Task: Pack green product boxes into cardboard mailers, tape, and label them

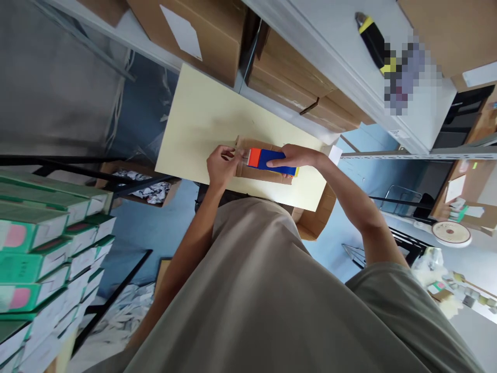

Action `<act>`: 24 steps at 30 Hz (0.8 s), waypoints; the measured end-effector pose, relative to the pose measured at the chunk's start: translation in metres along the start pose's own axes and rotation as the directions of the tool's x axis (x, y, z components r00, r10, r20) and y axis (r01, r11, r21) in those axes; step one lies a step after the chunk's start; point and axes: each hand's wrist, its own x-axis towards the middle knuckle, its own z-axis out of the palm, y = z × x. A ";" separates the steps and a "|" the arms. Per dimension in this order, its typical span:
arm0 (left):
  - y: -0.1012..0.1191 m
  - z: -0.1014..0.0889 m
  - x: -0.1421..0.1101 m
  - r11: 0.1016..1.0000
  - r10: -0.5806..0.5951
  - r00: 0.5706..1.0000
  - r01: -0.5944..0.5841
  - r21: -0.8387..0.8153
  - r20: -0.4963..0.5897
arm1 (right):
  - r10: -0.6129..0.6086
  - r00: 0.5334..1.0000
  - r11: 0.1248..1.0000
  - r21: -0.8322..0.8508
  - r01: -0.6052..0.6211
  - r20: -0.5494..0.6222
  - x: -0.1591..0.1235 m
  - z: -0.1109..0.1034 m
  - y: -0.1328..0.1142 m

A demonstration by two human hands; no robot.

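Observation:
My right hand [301,156] is wrapped round a small blue box with an orange end [267,159], its thumb and fingers on opposite sides. The box lies lengthwise over an opened brown cardboard piece [264,174] on the pale yellow tabletop [202,119]. At the box's orange end, my left hand [225,163] has its fingers bent and pinched together. Something pale shows between those fingertips and the box end, too blurred to name. Whether the left fingertips touch the box, I cannot tell.
Large cardboard boxes [287,67] stand behind the tabletop. Above them, a grey shelf [330,36] carries yellow-and-black pliers [373,41]. Stacked green-and-white boxes [50,248] are at the left, near an open carton of crumpled material [143,186]. Another open carton [318,217] sits below the table's right end.

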 end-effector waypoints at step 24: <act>0.002 0.003 0.010 0.984 0.013 1.000 -0.008 0.176 -0.026 | 0.095 0.962 0.991 -0.071 -0.117 -0.257 -0.111 -0.063 0.193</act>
